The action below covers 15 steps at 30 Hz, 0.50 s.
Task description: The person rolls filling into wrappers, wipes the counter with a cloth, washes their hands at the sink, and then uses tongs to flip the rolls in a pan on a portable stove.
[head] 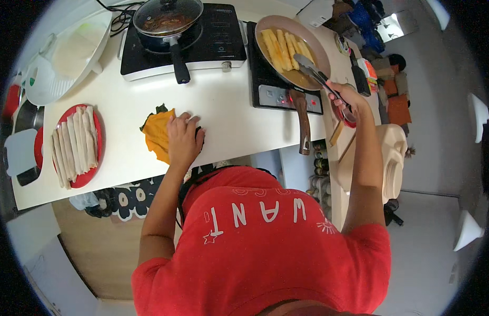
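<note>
My right hand [345, 96] grips metal tongs with dark tips [307, 68], which touch the rolls in a frying pan. Several golden spring rolls [282, 49] lie side by side in oil in that frying pan [321, 33], which has a brown handle [301, 122]. The pan sits on a black induction cooker [257, 93] with red lights lit. My left hand [184, 138] rests on a folded orange and dark green cloth [157, 132] on the white table; whether the fingers grip it is unclear. To the left, several pale uncooked rolls [75, 146] lie on a red plate [101, 138].
A lidded pot [168, 19] stands on a second induction cooker [224, 39], its handle pointing towards me. At the back left is a white colander [98, 43] with pale wrappers [72, 55]. Wooden utensils [336, 133] and a beige plastic container [390, 158] are at right.
</note>
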Motion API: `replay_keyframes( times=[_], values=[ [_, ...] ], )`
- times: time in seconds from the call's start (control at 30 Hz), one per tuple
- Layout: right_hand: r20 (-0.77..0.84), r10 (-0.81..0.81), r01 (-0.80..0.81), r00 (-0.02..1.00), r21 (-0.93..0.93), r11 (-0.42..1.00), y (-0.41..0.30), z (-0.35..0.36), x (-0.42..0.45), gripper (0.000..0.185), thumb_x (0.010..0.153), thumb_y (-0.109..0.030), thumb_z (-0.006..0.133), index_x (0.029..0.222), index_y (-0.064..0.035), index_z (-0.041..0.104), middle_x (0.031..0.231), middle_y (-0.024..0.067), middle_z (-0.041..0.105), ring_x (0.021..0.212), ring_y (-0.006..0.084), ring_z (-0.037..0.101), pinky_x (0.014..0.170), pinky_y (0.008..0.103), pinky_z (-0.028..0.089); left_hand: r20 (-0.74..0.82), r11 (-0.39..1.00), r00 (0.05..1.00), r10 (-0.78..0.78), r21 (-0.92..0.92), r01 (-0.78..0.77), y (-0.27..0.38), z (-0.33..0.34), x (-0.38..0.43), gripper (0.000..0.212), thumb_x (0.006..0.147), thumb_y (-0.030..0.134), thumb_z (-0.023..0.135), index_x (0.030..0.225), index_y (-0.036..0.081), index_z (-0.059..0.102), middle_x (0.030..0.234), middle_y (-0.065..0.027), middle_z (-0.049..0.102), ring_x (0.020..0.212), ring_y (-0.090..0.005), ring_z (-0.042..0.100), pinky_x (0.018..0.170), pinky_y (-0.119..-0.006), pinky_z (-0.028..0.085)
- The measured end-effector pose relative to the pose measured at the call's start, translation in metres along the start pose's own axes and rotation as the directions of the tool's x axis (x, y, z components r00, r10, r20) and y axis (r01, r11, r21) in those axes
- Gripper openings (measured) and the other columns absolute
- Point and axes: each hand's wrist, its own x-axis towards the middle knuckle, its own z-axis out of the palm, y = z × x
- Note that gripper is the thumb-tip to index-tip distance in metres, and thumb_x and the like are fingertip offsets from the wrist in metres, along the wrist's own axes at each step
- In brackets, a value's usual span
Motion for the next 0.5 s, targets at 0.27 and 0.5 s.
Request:
replay_keyframes(
  times=[0.27,0.5],
  values=[
    [-0.04,-0.052,0.045,0.998,-0.163,0.986,0.0,0.005,0.001,0.034,0.087,-0.044,0.057,0.076,-0.0122,0.054,0.059,-0.0041,0.044,0.043,0.005,0.033,0.037,0.0215,0.029,0.014,1.0,1.0,-0.008,0.014,0.008,-0.002,0.003,-0.001,0.035,0.077,0.021,0.065,0.108,0.007,0.056,0.111,-0.0116,0.047,0.107,-0.0291,0.044,0.101,-0.049,0.029],
    [-0.097,-0.434,0.25,0.896,-0.697,0.672,-0.008,0.028,0.001,0.061,0.086,-0.056,0.048,0.105,0.0006,0.061,0.089,0.0188,0.066,0.085,0.0324,0.063,0.079,0.0419,0.047,0.021,1.0,1.0,-0.003,0.016,0.003,-0.001,0.0,0.001,0.034,0.079,0.022,0.064,0.107,0.007,0.056,0.11,-0.0128,0.048,0.108,-0.0299,0.044,0.101,-0.049,0.03]
  ],
)
